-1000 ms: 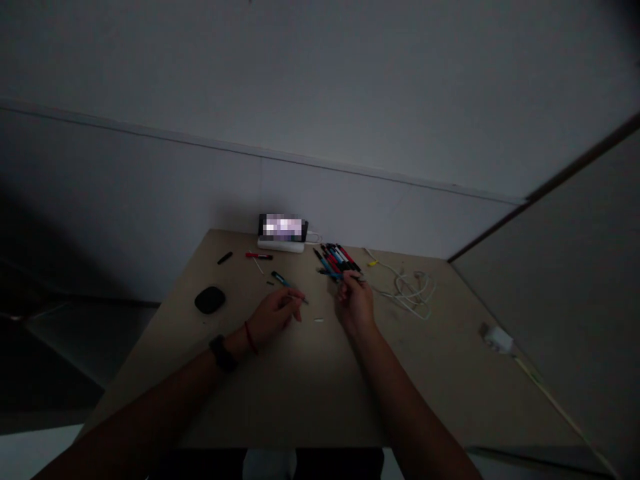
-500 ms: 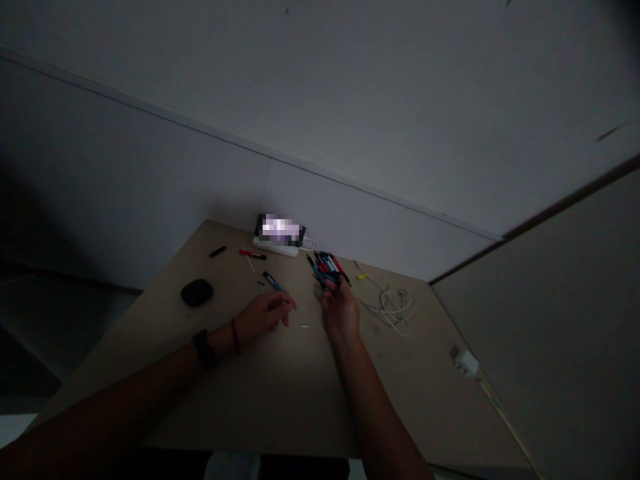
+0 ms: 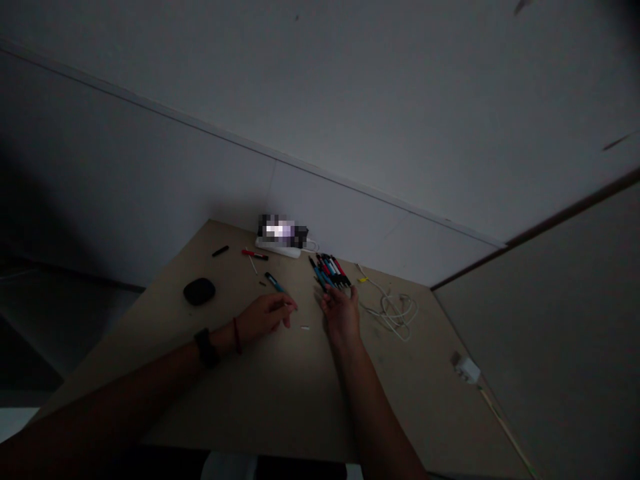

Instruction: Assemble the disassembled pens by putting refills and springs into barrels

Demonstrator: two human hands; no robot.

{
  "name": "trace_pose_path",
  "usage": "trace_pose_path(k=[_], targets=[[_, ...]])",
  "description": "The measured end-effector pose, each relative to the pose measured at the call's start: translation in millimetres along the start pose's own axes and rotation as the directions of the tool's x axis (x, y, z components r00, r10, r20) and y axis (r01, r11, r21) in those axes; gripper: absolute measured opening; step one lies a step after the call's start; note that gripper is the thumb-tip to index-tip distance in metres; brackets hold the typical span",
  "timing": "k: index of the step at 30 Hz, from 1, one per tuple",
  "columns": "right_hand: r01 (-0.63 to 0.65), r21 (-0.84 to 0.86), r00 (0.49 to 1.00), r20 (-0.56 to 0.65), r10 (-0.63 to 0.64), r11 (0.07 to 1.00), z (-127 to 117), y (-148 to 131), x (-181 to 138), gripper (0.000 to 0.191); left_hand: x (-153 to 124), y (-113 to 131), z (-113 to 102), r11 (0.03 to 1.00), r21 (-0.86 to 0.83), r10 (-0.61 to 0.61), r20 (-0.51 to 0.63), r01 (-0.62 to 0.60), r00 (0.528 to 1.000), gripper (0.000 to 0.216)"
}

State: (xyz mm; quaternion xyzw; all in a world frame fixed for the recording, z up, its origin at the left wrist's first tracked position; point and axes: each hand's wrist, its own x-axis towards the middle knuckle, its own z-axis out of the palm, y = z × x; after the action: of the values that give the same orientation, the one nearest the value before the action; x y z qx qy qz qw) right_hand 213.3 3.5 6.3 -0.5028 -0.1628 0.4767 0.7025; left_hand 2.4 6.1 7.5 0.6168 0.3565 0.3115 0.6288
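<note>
Several pens (image 3: 330, 271), blue, red, white and black, lie bunched side by side near the back of the table. At their near ends is my right hand (image 3: 343, 318), palm up with fingers apart, the fingertips at or touching the nearest pens. My left hand (image 3: 267, 313) rests on the table with its fingers bent together; whatever they pinch is too small and dark to make out. Just beyond it lies a blue pen barrel (image 3: 274, 282). Between the hands is a small white piece (image 3: 305, 327).
A lit phone (image 3: 283, 231) leans on a white block (image 3: 278, 249) by the wall. To the left are a red pen part (image 3: 255, 255), a thin white refill (image 3: 253, 265), a black piece (image 3: 221, 251) and a black rounded case (image 3: 199, 291). A coiled white cable (image 3: 395, 313) and a plug (image 3: 467, 369) lie right.
My right hand has drawn back slightly from the bunched pens and its fingers have spread; the pens now lie more neatly aligned. The left hand has stayed put.
</note>
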Motion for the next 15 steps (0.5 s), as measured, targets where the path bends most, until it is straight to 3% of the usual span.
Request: trace_pose_path(k=[3, 9, 15], targets=[[0.0, -0.031, 0.999, 0.04, 0.001, 1.0, 2, 0, -1, 0.079, 0, 0, 0, 1.0, 0.001, 0.002, -0.004, -0.002, 1.0, 0.038], [0.002, -0.101, 0.978, 0.209, 0.019, 0.995, 7, 2, -8, 0.03, 0, 0, 0, 1.0, 0.011, 0.01, 0.011, -0.01, 1.0, 0.037], [0.149, -0.251, 0.94, 0.336, -0.058, 0.957, 12, 9, -15, 0.03, -3, 2, 0, 0.993, 0.081, 0.092, -0.023, -0.09, 0.995, 0.042]])
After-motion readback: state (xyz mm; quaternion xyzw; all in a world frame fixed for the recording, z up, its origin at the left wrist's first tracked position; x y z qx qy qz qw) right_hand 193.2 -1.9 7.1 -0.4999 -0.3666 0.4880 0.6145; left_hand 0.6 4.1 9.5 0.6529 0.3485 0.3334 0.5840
